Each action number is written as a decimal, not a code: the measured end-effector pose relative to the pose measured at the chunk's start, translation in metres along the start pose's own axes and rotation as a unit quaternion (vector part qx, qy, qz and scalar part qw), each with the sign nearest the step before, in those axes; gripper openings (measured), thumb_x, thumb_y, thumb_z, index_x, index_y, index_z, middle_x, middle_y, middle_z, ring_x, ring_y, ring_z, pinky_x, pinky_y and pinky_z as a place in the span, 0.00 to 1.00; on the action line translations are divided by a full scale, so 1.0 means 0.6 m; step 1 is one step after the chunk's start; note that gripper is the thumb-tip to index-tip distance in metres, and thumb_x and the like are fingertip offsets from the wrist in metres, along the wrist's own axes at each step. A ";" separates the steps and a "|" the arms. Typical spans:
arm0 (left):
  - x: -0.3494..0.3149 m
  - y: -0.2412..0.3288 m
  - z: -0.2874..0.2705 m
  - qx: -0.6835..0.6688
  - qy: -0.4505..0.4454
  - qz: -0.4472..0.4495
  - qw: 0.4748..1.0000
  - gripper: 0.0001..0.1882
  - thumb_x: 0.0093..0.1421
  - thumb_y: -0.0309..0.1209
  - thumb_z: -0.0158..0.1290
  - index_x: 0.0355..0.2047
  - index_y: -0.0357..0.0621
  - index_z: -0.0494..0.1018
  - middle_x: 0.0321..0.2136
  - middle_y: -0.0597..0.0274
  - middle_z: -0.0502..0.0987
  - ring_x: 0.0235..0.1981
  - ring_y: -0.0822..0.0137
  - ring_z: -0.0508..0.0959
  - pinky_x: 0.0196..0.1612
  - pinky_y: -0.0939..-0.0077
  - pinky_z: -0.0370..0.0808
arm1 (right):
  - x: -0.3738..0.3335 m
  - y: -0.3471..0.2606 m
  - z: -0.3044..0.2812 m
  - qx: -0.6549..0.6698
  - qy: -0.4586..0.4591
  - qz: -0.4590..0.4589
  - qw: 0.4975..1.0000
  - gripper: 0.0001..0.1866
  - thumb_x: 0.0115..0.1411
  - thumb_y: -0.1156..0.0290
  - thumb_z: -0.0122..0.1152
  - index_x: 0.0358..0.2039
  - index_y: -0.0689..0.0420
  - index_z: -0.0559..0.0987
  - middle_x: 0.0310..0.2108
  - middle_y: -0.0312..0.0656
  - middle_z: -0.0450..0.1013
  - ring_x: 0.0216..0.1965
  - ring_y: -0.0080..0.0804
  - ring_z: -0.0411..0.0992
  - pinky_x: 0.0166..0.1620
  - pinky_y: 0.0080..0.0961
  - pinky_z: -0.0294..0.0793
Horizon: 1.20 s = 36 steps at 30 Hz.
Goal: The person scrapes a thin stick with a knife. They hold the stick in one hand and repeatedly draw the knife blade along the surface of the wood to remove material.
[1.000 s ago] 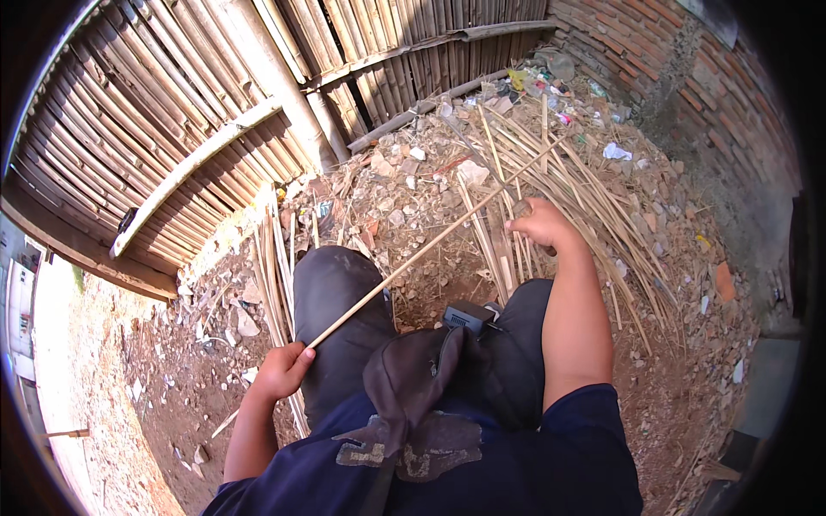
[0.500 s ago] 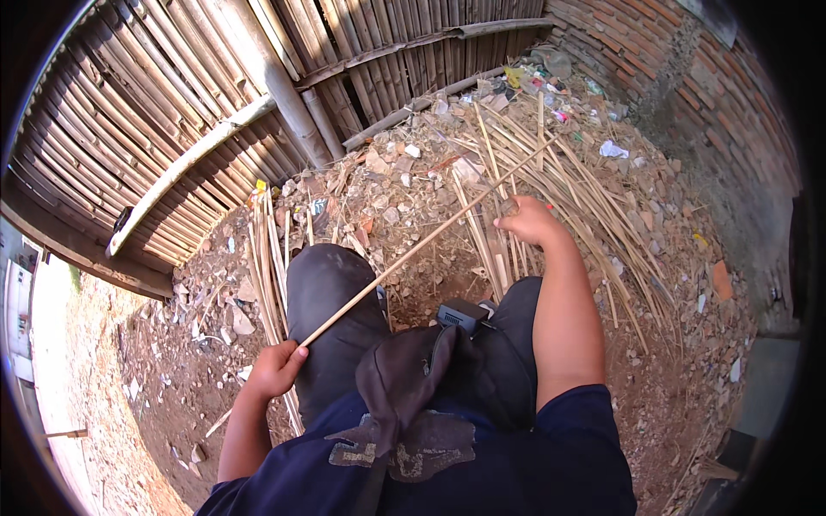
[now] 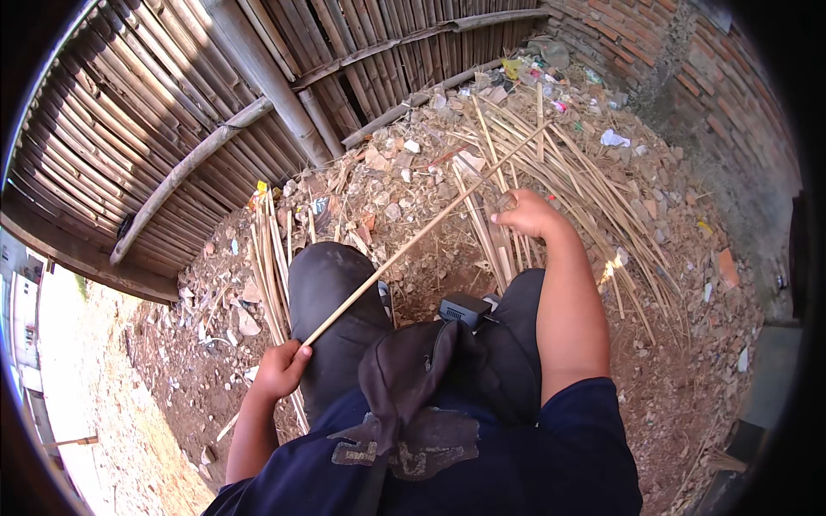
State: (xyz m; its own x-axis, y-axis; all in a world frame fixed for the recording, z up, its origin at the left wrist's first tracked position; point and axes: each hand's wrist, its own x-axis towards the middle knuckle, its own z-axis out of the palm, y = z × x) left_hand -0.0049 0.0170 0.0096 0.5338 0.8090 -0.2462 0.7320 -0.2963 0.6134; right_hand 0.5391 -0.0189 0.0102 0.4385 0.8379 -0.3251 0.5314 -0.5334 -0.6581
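Note:
My left hand [image 3: 283,370] is closed around the near end of a long, thin bamboo strip [image 3: 404,248]. The strip slants up and away to the right, passing over my left knee, and its far end overlaps a pile of strips. On the right, my right hand [image 3: 527,213] is closed just beside the strip's far half, thumb and fingers drawn together. Something greyish shows at its fingers, too unclear to name. Between my thighs is a small black box-shaped device [image 3: 465,311] with a slotted face.
Many split bamboo strips [image 3: 594,206] lie spread on the rubble at the right; another bundle [image 3: 274,258] lies beside my left leg. A bamboo fence [image 3: 172,129] rises ahead and left, a brick wall [image 3: 714,95] to the right. Stones and litter cover the ground.
My right hand has risen slightly and its fingers look more curled. The bamboo strip's far end has shifted a little up and left. My left hand keeps its grip.

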 end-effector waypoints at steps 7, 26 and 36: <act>-0.002 -0.025 -0.001 -0.009 -0.001 -0.003 1.000 0.26 0.70 0.47 0.52 0.23 0.38 0.69 0.14 0.54 0.69 0.18 0.63 0.67 0.25 0.62 0.67 | -0.049 -0.087 0.038 -0.175 -0.143 -0.121 0.967 0.36 0.52 0.52 0.72 0.57 0.60 0.77 0.55 0.57 0.74 0.57 0.51 0.73 0.59 0.39 0.71; 0.005 -0.039 -0.003 -0.052 -0.039 -0.028 0.998 0.28 0.70 0.50 0.51 0.23 0.38 0.69 0.15 0.61 0.67 0.21 0.72 0.64 0.26 0.66 0.67 | -0.048 -0.081 0.039 -0.159 -0.135 -0.137 0.968 0.36 0.51 0.54 0.72 0.58 0.59 0.76 0.53 0.56 0.76 0.56 0.50 0.74 0.58 0.37 0.72; 0.002 0.001 -0.016 -0.013 -0.042 -0.051 0.998 0.26 0.71 0.48 0.51 0.24 0.38 0.69 0.18 0.67 0.67 0.24 0.74 0.65 0.28 0.68 0.67 | -0.029 -0.041 0.023 -0.173 -0.021 -0.051 0.983 0.35 0.53 0.55 0.71 0.59 0.58 0.76 0.55 0.55 0.75 0.57 0.50 0.73 0.59 0.37 0.72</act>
State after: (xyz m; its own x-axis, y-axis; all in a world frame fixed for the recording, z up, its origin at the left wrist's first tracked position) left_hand -0.0079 0.0227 0.0166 0.4908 0.7887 -0.3703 0.7744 -0.2001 0.6002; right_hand 0.5084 -0.0189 0.0230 0.3448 0.8888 -0.3019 0.7884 -0.4488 -0.4208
